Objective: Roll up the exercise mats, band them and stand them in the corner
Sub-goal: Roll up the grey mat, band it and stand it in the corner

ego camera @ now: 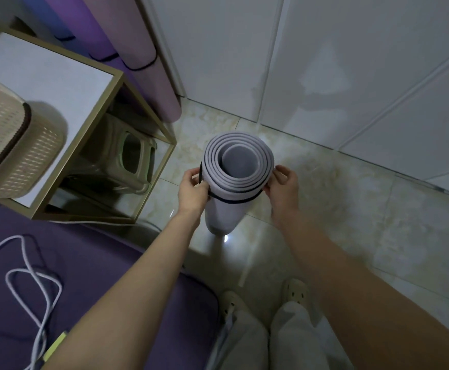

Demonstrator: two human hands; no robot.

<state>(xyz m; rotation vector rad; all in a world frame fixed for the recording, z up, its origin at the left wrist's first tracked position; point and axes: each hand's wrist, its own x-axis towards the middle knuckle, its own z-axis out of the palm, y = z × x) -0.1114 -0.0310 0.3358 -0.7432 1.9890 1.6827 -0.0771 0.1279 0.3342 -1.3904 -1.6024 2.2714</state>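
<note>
A rolled pale lilac mat (227, 209) stands upright on the tiled floor in front of me, its spiral end facing up. A thin black band (234, 200) circles it a little below the top. My left hand (192, 189) pinches the band at the roll's left side, where it loops away from the mat. My right hand (283, 186) holds the roll's right side near the band, fingers curled on it. Three rolled mats, blue (48, 17), purple (84, 25) and mauve (140, 49), lean in the corner at upper left, black bands on them.
A gold-framed side table (92, 108) with a woven basket (7, 137) on top stands at left, a plastic stool (127, 161) under it. A purple cushion (98, 289) with a white cable (31, 279) lies lower left. White wall panels (324, 62) rise behind.
</note>
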